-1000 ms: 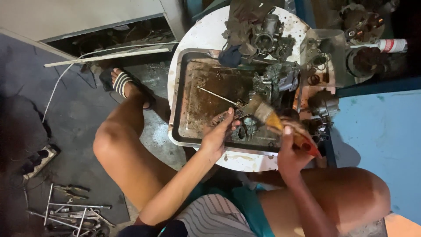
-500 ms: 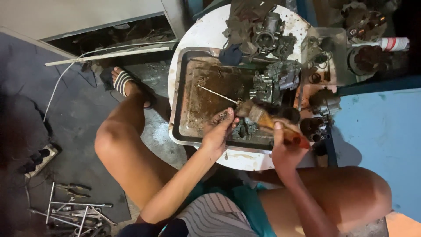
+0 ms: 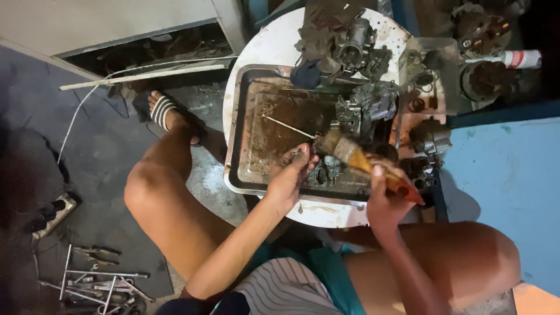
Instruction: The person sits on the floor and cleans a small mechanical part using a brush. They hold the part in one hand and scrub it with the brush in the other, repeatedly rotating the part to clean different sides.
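At frame centre, the left hand (image 3: pixel 289 178) pinches a small greasy metal part (image 3: pixel 298 155) — rigid, probably slippery. The right hand (image 3: pixel 382 201) is closed around the paintbrush (image 3: pixel 364 164) handle — light, soft-bristled — above the metal tray (image 3: pixel 233 146).

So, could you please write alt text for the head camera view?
Seen from above, a seated person's right hand holds a paintbrush to a small grimy part in the left hand, over a dirty metal tray on a round white table. Engine parts crowd the table.

Loose wrenches (image 3: pixel 99 286) on dark floor, power strip (image 3: pixel 55 213) near, white spray can (image 3: pixel 519 58) top right
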